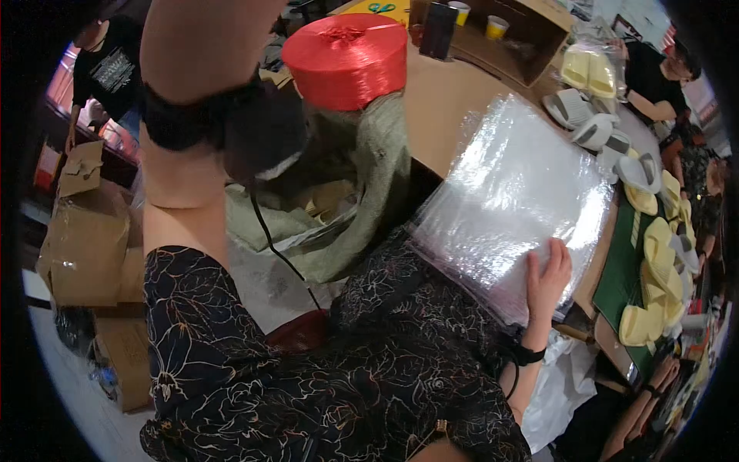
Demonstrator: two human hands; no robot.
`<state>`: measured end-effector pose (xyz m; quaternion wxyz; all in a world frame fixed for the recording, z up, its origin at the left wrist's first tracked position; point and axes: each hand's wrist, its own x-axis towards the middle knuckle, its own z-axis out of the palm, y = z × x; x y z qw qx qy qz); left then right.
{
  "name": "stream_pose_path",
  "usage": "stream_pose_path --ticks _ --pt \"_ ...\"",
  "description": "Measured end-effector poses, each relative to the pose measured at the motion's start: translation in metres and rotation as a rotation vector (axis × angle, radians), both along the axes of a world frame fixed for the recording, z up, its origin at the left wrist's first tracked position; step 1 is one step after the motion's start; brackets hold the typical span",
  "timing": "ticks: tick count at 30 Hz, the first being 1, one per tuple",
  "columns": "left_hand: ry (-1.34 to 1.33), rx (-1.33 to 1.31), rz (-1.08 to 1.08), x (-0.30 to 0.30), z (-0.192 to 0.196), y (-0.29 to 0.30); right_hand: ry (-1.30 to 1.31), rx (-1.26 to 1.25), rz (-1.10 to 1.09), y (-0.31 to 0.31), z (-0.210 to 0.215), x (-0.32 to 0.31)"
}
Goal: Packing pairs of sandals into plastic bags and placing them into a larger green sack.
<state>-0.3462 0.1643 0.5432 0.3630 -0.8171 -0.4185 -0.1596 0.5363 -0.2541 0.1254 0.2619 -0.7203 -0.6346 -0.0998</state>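
My right hand (547, 279) lies on a stack of clear plastic bags (516, 185) to the right, its fingers stretched out and resting flat near the stack's lower right edge. A black band circles the right wrist. My left arm is raised close in front, and the lower part of my left hand (206, 50) runs out past the top edge. Its fingers are out of sight. A black strap with a dark device (265, 131) sits around the left wrist, and a black cable hangs from it.
A big red roll of plastic twine (345, 61) stands on a greenish woven sack (377, 154). Yellow and grey slippers (658, 254) line the table's right side, where other people work. Cardboard boxes (88, 246) are stacked at left. An open carton (531, 35) with cups is at the back.
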Motion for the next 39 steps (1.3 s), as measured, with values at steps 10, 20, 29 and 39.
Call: stream_pose_path --ticks 10,20,29,39 --pt "-0.776 -0.36 -0.487 0.373 -0.091 -0.206 0.008 -0.048 -0.028 -0.004 0.007 0.005" --pt "-1.032 -0.521 -0.993 0.641 -0.217 -0.19 0.126 -0.05 -0.011 -0.005 -0.011 -0.001" --pt "-0.217 -0.865 -0.643 0.697 -0.387 -0.219 0.1 -0.005 -0.055 -0.007 0.004 -0.002" --pt "-0.213 -0.894 -0.604 0.696 -0.393 -0.218 0.213 -0.179 0.043 0.041 0.071 0.018"
